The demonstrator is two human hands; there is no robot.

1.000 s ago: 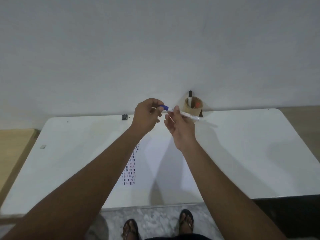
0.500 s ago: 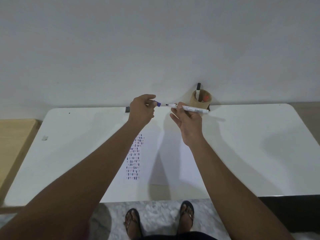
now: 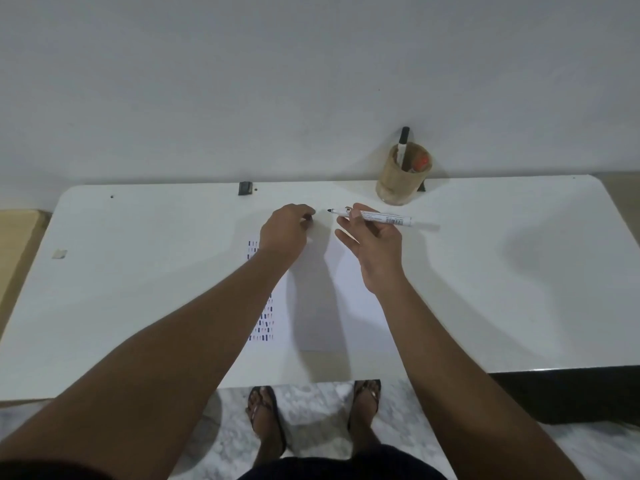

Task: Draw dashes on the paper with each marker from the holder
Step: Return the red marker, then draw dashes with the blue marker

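While the right hand (image 3: 375, 242) grips an uncapped white marker (image 3: 375, 217) above the paper (image 3: 356, 306), tip pointing left, the left hand (image 3: 285, 232) is curled closed just left of the tip; what it encloses I cannot tell. The holder (image 3: 398, 183) stands at the table's (image 3: 502, 271) far edge, with a black-capped marker (image 3: 402, 142) inside.

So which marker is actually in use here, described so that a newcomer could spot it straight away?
Start at the round brown holder at the white table's far edge, against the wall. Just in front of it, the right hand holds a white marker lying roughly level above the paper. Unlike the black-capped marker standing upright in the holder, this one is uncapped, its dark tip pointing towards the left hand.
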